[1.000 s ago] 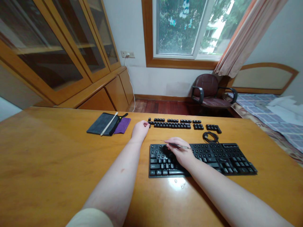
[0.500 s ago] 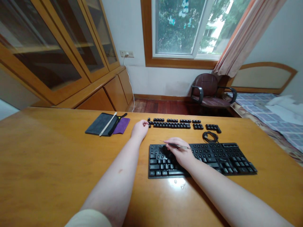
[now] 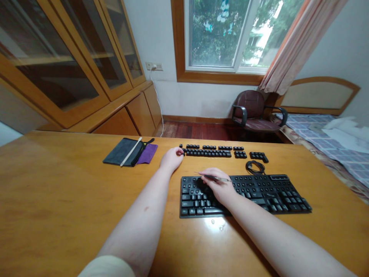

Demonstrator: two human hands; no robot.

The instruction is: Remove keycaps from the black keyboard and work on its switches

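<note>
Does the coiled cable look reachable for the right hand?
Probably yes: the coiled cable lies uncovered beyond the keyboard, with nothing tall between, though the right hand holds a slim tool.

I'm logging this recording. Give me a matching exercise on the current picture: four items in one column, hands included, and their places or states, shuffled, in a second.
Column one
1. Left hand
2. Right hand
3. Cable
4. White stick

Column two
A. Over the keyboard, gripping a slim tool
B. Lying across a dark pouch
C. At the left end of the loose keycaps
D. Coiled on the table, beyond the keyboard

Right pairs: 1-C, 2-A, 3-D, 4-B
</note>
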